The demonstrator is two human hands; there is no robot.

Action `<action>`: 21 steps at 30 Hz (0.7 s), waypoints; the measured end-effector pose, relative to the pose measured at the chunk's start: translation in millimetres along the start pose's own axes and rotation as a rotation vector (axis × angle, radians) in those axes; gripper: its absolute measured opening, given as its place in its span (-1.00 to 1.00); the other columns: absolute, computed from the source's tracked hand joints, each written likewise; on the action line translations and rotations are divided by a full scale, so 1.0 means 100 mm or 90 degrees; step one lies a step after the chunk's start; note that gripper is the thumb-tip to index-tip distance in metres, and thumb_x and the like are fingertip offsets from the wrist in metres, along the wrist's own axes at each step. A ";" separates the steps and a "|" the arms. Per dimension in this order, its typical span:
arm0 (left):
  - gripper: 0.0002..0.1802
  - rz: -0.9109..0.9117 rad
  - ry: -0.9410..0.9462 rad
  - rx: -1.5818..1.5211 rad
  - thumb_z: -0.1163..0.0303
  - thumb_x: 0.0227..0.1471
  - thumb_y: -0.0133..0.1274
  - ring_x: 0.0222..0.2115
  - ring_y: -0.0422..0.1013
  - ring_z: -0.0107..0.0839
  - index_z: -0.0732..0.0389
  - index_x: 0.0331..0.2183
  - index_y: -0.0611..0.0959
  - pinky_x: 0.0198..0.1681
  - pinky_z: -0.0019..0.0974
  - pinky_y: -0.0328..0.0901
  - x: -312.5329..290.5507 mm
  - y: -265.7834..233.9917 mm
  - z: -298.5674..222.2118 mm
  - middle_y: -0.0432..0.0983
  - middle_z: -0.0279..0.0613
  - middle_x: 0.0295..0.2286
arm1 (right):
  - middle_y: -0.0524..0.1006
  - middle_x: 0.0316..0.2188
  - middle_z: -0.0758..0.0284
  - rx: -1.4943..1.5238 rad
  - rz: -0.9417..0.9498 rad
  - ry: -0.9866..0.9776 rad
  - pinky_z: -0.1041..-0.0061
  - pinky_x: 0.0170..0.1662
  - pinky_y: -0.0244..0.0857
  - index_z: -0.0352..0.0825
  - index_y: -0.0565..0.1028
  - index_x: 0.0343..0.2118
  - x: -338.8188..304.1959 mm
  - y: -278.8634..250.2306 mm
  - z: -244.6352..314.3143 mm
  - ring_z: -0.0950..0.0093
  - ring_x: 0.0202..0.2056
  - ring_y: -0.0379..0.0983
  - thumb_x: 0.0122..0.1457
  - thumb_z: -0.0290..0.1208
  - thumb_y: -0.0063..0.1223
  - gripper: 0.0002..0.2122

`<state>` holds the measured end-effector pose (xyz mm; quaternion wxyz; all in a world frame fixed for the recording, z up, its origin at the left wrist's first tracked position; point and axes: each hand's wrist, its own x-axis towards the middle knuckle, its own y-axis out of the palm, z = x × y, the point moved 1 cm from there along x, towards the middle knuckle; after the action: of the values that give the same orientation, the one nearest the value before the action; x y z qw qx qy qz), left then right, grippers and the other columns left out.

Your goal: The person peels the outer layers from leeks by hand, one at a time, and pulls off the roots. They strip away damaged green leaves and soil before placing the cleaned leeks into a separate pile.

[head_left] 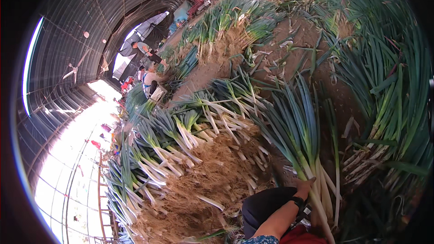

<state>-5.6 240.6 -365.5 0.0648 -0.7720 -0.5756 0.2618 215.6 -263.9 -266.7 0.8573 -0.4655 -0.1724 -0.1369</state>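
My left hand (304,187), with a dark watch on its wrist, reaches in from the lower edge. Its fingers are closed round the pale stems of a bunch of large green onions (304,131). The bunch stands tilted, its blue-green leaves spreading up and away from me, its white ends running down beside my lap. The stems partly hide the fingers. My right hand is not in view. Left of the bunch lies a wide heap of green onions (181,138), white stems and tangled brown roots (199,185) toward me.
A tall pile of long green onions (384,72) lines the right side. Farther off stands another rooted heap (226,22). Loose leaves litter the brown soil (289,56). Two people (149,81) are among onions at the far left, under a dark arched cover (90,13). My dark-clothed knee (264,208) is near.
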 end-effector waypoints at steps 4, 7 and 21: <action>-0.54 0.225 -0.148 -0.077 0.42 -0.33 0.32 -0.42 0.47 -0.20 0.40 -0.31 0.54 -0.33 -0.22 0.34 -0.28 0.02 -0.45 0.52 -0.04 -0.40 | 0.45 -0.17 0.30 0.053 0.129 -0.066 0.57 -0.24 0.35 -0.39 0.32 -0.01 -0.92 0.70 0.62 0.50 -0.32 0.39 0.05 -0.45 -0.02 -0.60; -0.56 0.258 -0.177 -0.144 0.46 -0.34 0.31 -0.45 0.47 -0.20 0.40 -0.32 0.54 -0.36 -0.22 0.35 -0.24 0.06 -0.34 0.52 -0.03 -0.41 | 0.47 -0.35 0.25 -0.018 0.211 -0.223 0.50 -0.27 0.35 -0.45 0.38 -0.11 -1.66 1.75 1.19 0.40 -0.36 0.42 -0.06 -0.26 0.14 -0.53; -0.55 0.424 -0.354 -0.319 0.32 -0.19 0.26 -0.45 0.45 -0.30 0.34 -0.24 0.52 -0.36 -0.22 0.38 -0.27 0.02 -0.65 0.49 -0.11 -0.40 | 0.24 -0.67 0.52 -0.523 -0.100 -0.901 0.70 -0.60 0.07 -0.17 0.36 -0.51 -2.05 2.38 1.62 0.70 -0.66 0.18 0.27 -0.39 -0.48 -0.71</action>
<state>21.5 228.3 -301.9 -0.3655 -0.8066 -0.3384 0.3182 96.9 14.4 -449.9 0.2949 -0.7049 -0.6405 0.0772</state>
